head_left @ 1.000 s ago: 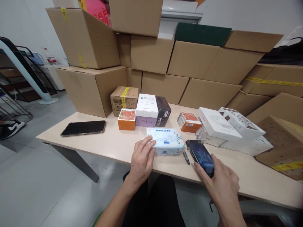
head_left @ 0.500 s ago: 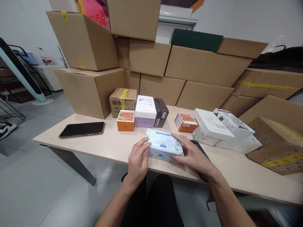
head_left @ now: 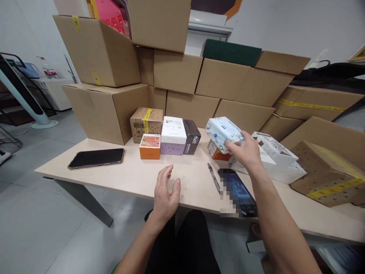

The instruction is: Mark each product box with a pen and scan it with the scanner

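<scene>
A light blue printed tissue pack [head_left: 224, 131] is tilted in my right hand [head_left: 247, 151], whose fingers and thumb grip its right end. The pack hangs over the right-hand orange box [head_left: 218, 153] and partly hides it; whether they touch I cannot tell. My left hand [head_left: 167, 192] is above the table's front edge, fingers apart and holding nothing. Between the hands lie a grey pen [head_left: 213, 177] and a black phone-like device [head_left: 239, 192] with a lit screen, part of it blurred by pixels.
To the left lie a dark phone [head_left: 97, 158], an orange box [head_left: 149, 152], a white-and-purple box [head_left: 173, 131], a black box [head_left: 192, 137] and a small taped carton [head_left: 146, 121]. White boxes [head_left: 279, 152] stand at the right. Stacked cardboard cartons [head_left: 178, 70] wall off the back of the table [head_left: 137, 179].
The tissue pack has gone from the table's front, between both hands, up and to the right in my right hand. My left hand has let go. The pen and device are uncovered.
</scene>
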`<state>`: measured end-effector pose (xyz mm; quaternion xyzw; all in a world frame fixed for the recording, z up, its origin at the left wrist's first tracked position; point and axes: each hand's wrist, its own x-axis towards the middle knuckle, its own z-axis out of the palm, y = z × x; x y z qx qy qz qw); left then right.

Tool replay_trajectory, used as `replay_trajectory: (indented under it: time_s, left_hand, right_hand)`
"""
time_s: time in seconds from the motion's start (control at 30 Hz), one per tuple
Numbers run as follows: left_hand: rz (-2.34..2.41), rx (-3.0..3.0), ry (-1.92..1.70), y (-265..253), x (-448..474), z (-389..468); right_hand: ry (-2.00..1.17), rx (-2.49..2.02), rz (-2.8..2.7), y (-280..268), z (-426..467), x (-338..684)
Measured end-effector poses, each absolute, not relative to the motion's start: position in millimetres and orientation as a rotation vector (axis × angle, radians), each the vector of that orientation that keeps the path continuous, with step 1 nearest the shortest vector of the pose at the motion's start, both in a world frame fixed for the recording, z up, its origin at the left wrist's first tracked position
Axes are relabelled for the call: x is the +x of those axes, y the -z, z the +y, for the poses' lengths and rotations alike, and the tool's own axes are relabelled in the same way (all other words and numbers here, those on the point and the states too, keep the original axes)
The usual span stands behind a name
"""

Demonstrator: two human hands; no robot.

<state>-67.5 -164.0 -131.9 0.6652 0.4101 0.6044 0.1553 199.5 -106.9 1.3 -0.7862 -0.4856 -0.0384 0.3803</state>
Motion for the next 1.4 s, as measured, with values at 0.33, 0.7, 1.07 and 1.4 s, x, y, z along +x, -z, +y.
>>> replay_trajectory:
  time_s: [0.33,0.7,1.07,1.4]
  left_hand:
    - [1.198,1.993,-1.688,130.9,-67.1,-163.5]
    - [1.230,2.029,-1.652,131.2,-69.6,-163.0]
    - [1.213,1.974,-1.620,131.0,-68.1,-163.0]
    - [1.063,1.490,-1.541,126.4,-78.4,-161.2]
  right_hand:
    - [0.390,-1.914,-1.526,1.0,-90.1,152.6]
    - [0.005,-1.865,-1.793,12.4,-32.1,100.9]
    - [-0.174,-1.832,-1.562,10.7,-147.9,151.0]
    - [-0.553,-1.355,-1.347,54.3,-232.0,167.6]
